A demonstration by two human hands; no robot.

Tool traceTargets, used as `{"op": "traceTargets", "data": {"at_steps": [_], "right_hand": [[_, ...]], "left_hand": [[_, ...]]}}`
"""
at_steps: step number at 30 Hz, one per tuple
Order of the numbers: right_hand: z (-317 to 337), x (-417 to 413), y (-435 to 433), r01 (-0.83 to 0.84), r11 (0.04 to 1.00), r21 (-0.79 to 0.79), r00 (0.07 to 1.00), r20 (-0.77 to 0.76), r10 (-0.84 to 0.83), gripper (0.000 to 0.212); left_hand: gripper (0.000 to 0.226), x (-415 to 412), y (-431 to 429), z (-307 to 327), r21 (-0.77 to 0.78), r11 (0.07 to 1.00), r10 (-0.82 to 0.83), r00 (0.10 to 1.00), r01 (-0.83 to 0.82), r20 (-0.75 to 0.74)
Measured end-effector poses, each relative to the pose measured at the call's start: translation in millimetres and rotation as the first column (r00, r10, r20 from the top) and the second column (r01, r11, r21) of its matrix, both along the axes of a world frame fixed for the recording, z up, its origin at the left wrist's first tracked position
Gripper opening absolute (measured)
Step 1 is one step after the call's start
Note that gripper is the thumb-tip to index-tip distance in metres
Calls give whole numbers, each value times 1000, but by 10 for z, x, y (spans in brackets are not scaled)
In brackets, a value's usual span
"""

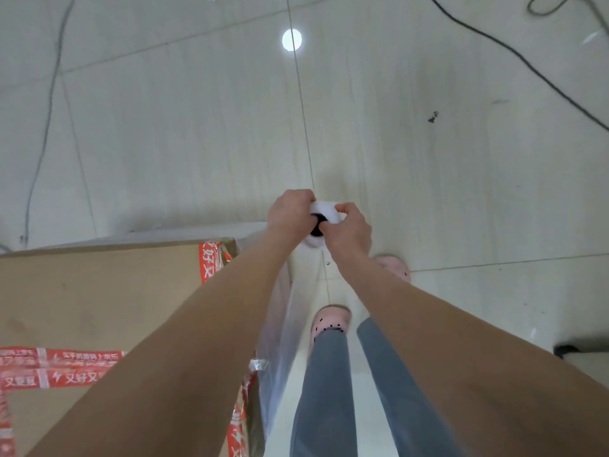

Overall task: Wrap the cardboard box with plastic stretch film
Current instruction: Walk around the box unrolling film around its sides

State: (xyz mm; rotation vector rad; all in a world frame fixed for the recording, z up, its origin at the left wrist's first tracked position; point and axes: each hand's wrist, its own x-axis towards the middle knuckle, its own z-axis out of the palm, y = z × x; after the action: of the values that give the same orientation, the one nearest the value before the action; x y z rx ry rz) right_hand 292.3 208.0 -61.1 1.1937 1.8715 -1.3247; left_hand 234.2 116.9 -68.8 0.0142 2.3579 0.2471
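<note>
A large brown cardboard box (99,298) with red printed tape stands at the lower left. Clear stretch film (280,324) runs along the box's right side, up to a white film roll (324,211) with a dark core, held upright past the box's far right corner. My left hand (290,212) grips the roll's top from the left. My right hand (349,232) grips it from the right, with fingers at the core's opening. Most of the roll is hidden behind my hands.
Pale tiled floor (428,159) stretches ahead and to the right. A black cable (527,64) crosses the upper right and a thin grey cable (46,127) runs down the left. My legs and pink shoes (331,319) are beside the box. A dark object (566,350) sits at the right edge.
</note>
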Motion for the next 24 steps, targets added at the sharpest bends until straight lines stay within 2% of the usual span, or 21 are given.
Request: {"op": "traceTargets", "data": {"at_steps": [4, 6, 8, 11, 15, 20, 24], "right_hand": [[44, -220, -20, -10, 1000, 19, 995, -99, 12, 31], [42, -348, -64, -53, 999, 2, 990, -130, 52, 39], [10, -465, -106, -113, 992, -60, 992, -64, 110, 50], [-5, -550, -155, -79, 980, -185, 994, 55, 90, 42], [8, -551, -211, -107, 977, -184, 987, 97, 126, 54], [15, -645, -192, -160, 974, -161, 975, 126, 182, 48], [-32, -650, -175, -167, 978, -128, 976, 117, 182, 21]], "left_hand": [[16, -67, -119, -3, 49, 946, 324, 945, -322, -41], [17, -139, -197, 11, 48, 882, 470, 883, -469, -3], [21, -219, -277, 34, 22, 856, 515, 856, -516, 40], [33, -266, -312, 110, 20, 905, 424, 904, -426, 65], [51, -252, -189, 117, 20, 995, 95, 995, -96, 43], [43, -370, -130, 81, 17, 999, -30, 999, 29, 45], [26, -504, -102, 46, -71, 980, -179, 982, 183, 59]]}}
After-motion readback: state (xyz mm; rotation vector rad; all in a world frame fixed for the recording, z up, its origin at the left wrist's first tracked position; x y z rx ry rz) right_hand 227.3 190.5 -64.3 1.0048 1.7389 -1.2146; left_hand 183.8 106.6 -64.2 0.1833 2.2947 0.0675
